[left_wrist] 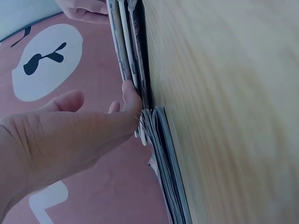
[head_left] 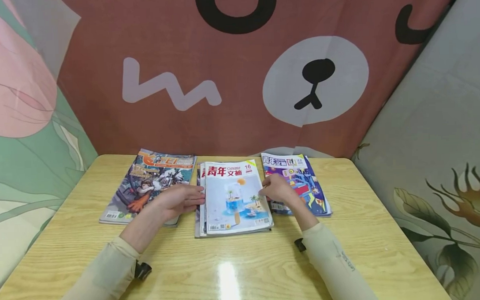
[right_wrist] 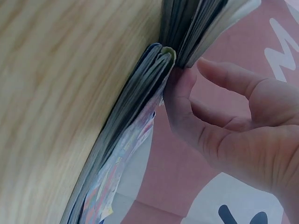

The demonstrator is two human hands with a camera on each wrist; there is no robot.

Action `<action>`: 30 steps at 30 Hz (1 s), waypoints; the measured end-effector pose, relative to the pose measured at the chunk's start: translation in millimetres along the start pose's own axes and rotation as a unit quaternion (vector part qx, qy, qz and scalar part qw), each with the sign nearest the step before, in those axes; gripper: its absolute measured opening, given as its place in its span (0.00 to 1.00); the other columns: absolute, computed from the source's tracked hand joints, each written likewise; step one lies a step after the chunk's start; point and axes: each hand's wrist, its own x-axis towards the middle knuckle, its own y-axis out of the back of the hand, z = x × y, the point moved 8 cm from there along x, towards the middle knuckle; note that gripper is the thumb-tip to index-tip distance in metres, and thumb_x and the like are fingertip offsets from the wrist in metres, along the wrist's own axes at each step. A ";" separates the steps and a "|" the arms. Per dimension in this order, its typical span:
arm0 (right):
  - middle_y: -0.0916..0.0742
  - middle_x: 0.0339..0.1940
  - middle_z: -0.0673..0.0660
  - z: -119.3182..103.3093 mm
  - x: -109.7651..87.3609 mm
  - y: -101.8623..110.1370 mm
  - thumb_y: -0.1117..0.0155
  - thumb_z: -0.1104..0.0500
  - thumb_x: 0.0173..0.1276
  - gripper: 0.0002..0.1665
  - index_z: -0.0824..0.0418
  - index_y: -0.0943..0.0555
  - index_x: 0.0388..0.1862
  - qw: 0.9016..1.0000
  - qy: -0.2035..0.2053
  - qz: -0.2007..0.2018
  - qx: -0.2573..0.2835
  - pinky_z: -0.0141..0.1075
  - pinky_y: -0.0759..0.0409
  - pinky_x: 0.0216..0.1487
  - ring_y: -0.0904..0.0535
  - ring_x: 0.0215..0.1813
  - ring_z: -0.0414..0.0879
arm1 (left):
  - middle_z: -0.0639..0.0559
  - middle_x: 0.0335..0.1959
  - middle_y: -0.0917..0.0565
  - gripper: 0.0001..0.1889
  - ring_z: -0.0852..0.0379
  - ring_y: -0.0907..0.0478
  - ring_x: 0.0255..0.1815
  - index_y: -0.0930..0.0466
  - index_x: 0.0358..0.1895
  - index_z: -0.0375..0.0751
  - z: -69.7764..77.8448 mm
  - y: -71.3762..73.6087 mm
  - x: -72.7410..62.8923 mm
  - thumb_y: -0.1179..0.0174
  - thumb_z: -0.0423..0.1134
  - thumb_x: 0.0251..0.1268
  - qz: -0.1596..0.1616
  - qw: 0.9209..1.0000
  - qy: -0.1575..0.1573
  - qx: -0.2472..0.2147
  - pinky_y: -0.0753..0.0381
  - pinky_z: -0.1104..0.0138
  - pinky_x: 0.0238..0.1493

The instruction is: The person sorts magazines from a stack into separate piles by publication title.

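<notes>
A pile of magazines (head_left: 238,201) lies mid-table, topped by a white cover with red title characters and a beach picture. My left hand (head_left: 183,199) touches its left side with fairly straight fingers; in the left wrist view a fingertip (left_wrist: 130,91) meets the page edges. At the right side is my right hand (head_left: 278,188), its fingers slightly bent. From the right wrist, the index finger (right_wrist: 180,86) rests against the pile's edge and the thumb (right_wrist: 224,77) sits beside the cover. The lower magazines stick out a little to the left.
Left of the pile lies a magazine stack with an orange title and a comic-style cover (head_left: 157,179). To the right, partly under my right hand, is another with a purple and blue cover (head_left: 310,185). A printed bear curtain (head_left: 239,123) hangs behind the wooden table (head_left: 188,266).
</notes>
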 end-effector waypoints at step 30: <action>0.17 0.37 0.64 17.6 5.6 -0.8 0.35 0.71 0.68 0.20 0.75 0.22 0.58 0.978 -0.055 -0.015 0.202 0.37 0.14 0.38 0.20 0.32 0.47 | 0.34 0.63 0.27 0.37 0.42 0.25 0.58 0.44 0.78 0.40 -7.6 -18.1 8.9 0.42 0.24 0.68 0.023 0.999 0.000 -0.040 0.20 0.50 0.55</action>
